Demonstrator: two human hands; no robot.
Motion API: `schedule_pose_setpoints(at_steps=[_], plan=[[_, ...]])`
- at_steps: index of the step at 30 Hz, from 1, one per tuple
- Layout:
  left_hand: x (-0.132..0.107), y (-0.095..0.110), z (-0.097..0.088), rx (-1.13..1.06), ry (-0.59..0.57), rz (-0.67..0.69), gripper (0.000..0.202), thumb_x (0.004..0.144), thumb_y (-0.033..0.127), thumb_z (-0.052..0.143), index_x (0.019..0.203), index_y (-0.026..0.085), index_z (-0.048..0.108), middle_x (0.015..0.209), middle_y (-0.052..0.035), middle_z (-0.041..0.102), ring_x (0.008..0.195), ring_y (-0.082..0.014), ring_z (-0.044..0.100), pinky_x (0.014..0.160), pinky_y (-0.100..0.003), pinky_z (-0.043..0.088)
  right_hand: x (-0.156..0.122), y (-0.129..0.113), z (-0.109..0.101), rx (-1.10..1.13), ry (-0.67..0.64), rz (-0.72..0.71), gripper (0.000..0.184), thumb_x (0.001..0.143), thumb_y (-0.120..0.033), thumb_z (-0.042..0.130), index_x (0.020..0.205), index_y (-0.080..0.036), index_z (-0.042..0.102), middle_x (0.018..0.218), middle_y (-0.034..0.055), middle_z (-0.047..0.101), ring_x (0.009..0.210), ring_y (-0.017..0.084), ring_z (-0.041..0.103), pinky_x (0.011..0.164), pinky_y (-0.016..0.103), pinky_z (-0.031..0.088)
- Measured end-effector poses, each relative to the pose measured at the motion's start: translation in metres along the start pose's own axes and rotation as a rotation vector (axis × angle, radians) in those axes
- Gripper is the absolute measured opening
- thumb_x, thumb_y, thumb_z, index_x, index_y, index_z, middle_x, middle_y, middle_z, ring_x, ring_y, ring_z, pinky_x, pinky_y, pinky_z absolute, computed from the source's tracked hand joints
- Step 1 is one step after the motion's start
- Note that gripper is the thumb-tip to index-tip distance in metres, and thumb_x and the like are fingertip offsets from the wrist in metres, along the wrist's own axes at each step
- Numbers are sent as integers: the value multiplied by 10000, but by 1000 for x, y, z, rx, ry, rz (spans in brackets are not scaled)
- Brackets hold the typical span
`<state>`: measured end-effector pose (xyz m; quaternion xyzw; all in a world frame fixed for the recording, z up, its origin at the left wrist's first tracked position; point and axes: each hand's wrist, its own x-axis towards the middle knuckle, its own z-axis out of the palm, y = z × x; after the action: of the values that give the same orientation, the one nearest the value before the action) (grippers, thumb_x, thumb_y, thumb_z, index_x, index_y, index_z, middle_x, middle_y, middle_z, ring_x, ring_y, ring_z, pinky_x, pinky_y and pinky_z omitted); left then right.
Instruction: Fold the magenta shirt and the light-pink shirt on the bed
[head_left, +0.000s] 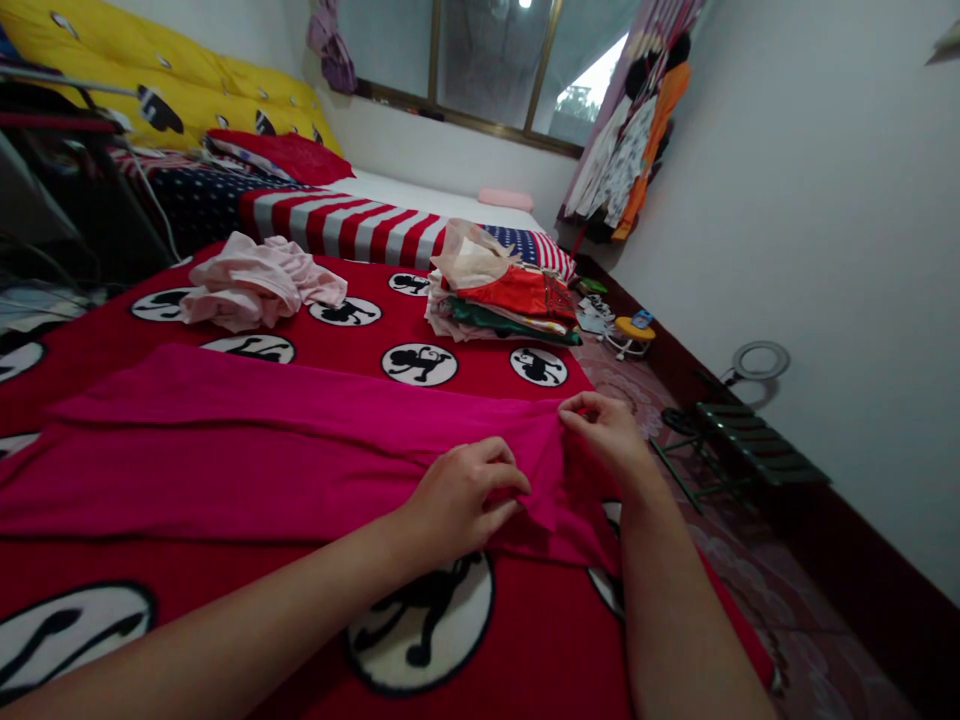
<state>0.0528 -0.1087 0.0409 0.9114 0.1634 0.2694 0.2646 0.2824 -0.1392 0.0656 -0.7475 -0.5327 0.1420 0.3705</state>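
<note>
Clothes stack [514,292], crumpled pale-pink cloth [251,285] lying beyond magenta fabric [247,450].

The long, bright pink cloth garment [225,470] is truncated by the left edge. The bare left hand [465,495] conceals part of it; whether its fingertips grip the fabric cannot be determined. The lower border cuts both bare forearms [675,590]. The small blue object [642,318] on the round yellow stool [632,330] is too small to identify.
</note>
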Motion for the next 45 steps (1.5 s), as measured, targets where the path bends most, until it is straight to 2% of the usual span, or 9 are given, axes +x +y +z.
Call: schedule_pose_setpoints(at_steps=[4,8,13,18,25,32,38,42,45], plan=[[-5,5,-2,108,-169,72,168,840,276,635,1001,245,670,830,-2,659,743,-157,608,677,-269,415,1,2,4,-88,0,-15,165,710,-277,572,778,-161,668,774,57,690,702,167,607,640,248,437],[-6,6,-6,82,-61,73,221,909,333,547,1081,225,634,907,-28,681,817,-172,621,737,-293,434,-2,3,-7,-230,64,4,238,756,-384,577,747,-162,663,733,50,685,677,166,599,595,245,399],[-1,-13,-12,112,75,-47,193,865,223,587,1039,223,671,1069,-67,645,1001,-206,590,894,-344,462,-7,14,-22,-315,-156,199,504,791,-584,522,529,-163,612,475,32,579,437,118,498,430,242,262],[-2,-31,-9,169,11,-135,506,745,309,736,1227,228,605,1299,-108,557,1188,-278,523,1019,-440,425,-10,10,-14,-13,-330,280,416,763,-510,587,554,-152,626,491,37,599,402,106,485,406,226,306],[-6,-36,-8,216,-86,-175,739,699,474,742,1351,228,498,1431,-114,460,1312,-291,422,1112,-480,306,-8,13,-18,-119,-152,291,144,625,-193,573,501,-156,635,474,34,613,419,121,529,428,224,339],[-4,-36,-13,213,-171,-178,815,693,489,745,1410,267,429,1482,-116,393,1352,-293,370,1130,-497,258,-6,25,-21,-218,-188,246,169,650,-297,648,549,-162,659,515,45,639,482,147,571,477,244,365],[-5,-34,-12,256,-260,-118,547,786,473,676,1310,434,525,1543,-71,283,1399,-337,274,1116,-569,209,7,25,-12,-339,265,217,445,742,-515,604,949,-129,684,735,95,701,670,218,642,572,290,420],[-5,-35,-12,266,-301,-124,494,808,475,653,1286,469,534,1571,-26,223,1421,-337,219,1128,-564,168,18,39,5,-340,175,194,264,726,-402,636,816,-162,699,684,66,699,643,204,645,571,272,425],[-5,-35,-12,273,-322,-125,505,815,491,640,1302,484,508,1583,-29,188,1434,-330,182,1130,-559,156,24,47,14,-360,233,187,240,777,-363,566,784,-163,698,753,86,716,698,211,655,610,278,434]])
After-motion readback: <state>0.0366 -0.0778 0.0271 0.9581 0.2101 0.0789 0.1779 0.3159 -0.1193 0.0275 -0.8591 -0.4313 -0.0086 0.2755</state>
